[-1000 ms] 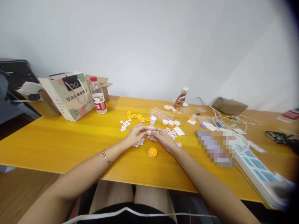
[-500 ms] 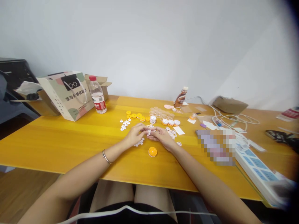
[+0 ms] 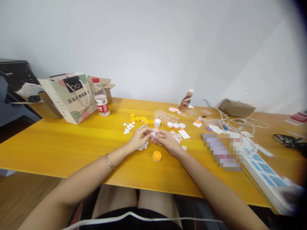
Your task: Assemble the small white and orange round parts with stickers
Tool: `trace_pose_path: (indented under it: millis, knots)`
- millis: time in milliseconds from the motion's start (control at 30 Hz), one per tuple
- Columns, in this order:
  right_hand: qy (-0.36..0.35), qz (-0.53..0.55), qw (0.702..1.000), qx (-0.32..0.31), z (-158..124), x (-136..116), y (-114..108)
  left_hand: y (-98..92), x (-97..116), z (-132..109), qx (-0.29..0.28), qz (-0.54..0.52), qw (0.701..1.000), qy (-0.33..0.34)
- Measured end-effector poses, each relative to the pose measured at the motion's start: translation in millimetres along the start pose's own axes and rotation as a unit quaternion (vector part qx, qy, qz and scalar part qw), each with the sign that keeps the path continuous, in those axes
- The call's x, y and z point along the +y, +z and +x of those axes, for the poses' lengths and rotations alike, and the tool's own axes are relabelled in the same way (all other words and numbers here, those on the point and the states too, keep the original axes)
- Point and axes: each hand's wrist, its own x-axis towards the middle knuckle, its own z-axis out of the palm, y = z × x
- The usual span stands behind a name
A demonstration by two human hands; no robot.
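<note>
My left hand [image 3: 140,138] and my right hand [image 3: 166,140] meet over the table, fingertips closed on a small white perforated disc [image 3: 153,135] between them. Fingers partly cover it. On the table just nearer to me lies an orange round part [image 3: 157,156] with a white rim beneath. Small white round pieces [image 3: 143,146] lie beside my left hand. More white perforated discs [image 3: 177,137] are scattered past my right fingers. Beyond my hands stand yellow rings [image 3: 143,118], a white stack [image 3: 157,122] and several white-and-orange round parts [image 3: 176,126].
Clear plastic cups [image 3: 166,115] and white pegs [image 3: 129,128] lie farther back. A water bottle [image 3: 101,99] and paper bag [image 3: 72,102] stand at left, a brown drink bottle [image 3: 186,100] at the back. Right are cables [image 3: 237,121], a blurred-out object [image 3: 220,151] and a power strip [image 3: 263,177].
The white perforated disc is turned slightly between my fingertips and shows more of its face. Both hands stay in nearly the same place.
</note>
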Motion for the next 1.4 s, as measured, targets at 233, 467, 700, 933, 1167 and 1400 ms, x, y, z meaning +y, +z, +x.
trace_pose_path:
  millis: [233,467,700,933,1167,1400]
  knots:
    - [-0.012,-0.016,1.0,-0.002,-1,-2,1,2.4,-2,1,-0.03,-0.076,0.994,-0.077]
    - [-0.022,-0.059,0.998,-0.005,-3,-1,2,4.7,-3,0,-0.037,-0.064,0.993,-0.096]
    - [-0.07,-0.194,0.978,-0.017,-7,-19,-8,1.7,1,1,-0.01,-0.065,0.996,-0.067]
    - [-0.083,-0.417,0.878,-0.22,-29,-38,-15,-4.2,4,3,0.013,-0.073,0.995,-0.061]
    - [-0.069,-0.446,0.859,-0.243,-23,-22,-9,-6.2,14,0,-0.049,-0.098,0.994,-0.026]
    - [-0.109,-0.448,0.871,-0.169,-15,-20,-9,-4.3,15,-6,-0.151,-0.03,0.988,0.021]
